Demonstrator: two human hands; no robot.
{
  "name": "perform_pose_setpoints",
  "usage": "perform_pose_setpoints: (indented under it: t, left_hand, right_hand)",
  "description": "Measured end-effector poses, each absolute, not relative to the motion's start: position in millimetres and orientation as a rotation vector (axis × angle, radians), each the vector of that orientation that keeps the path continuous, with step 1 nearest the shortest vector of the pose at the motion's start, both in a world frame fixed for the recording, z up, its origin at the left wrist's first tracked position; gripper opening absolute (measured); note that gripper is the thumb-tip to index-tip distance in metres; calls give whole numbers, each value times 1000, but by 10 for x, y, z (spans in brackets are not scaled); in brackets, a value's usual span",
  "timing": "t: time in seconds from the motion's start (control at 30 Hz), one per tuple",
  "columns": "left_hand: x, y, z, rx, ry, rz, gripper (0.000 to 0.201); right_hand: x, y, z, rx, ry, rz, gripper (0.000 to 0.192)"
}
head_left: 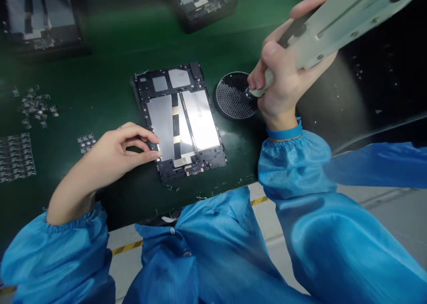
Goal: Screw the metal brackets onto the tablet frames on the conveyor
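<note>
An opened tablet (182, 121) lies back-side up on the green mat, showing silver battery panels and a black frame. My left hand (123, 150) rests at its left edge, fingertips pinched on the frame. My right hand (283, 83) grips an electric screwdriver (333, 26) that hangs from above. Its tip is down in a round black screw tray (233, 97) just right of the tablet.
Small loose parts (36, 108) and sheets of tiny components (15, 157) lie at the left of the green mat (100, 72). Two more opened tablets, one (40, 17) and another (203, 1), sit at the far edge. A dark panel (367, 99) fills the right side.
</note>
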State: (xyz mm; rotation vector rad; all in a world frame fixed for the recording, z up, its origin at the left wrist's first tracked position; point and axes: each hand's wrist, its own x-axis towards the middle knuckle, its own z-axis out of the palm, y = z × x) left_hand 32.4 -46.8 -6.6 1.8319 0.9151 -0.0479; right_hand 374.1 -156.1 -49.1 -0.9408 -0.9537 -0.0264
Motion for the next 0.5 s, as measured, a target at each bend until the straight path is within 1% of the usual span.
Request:
perform_pose_setpoints:
  t: [0.1,0.17,0.23,0.33,0.43,0.5]
  left_hand:
    - [266,-510,-154,1842,881,51,43]
    - [260,-512,-188,1833,859,84,42]
    - [284,-496,-200,1821,842,93,40]
    - [359,-456,-201,1788,830,94,35]
    - [434,-430,-203,1751,781,79,32]
    - [466,-433,-201,1754,734,94,30]
  right_hand:
    - [3696,-1683,-414,-1054,-989,52,43]
    - [3670,-1741,-380,-1100,-1005,73,36]
    - [3665,-1761,-371,-1116,-1015,69,33]
    - [3684,-1756,-361,-1123,-1033,81,38]
    - [3641,-1772,-272,-1076,-1015,67,55]
    - [3522,-1800,-169,-1070,-992,115,60]
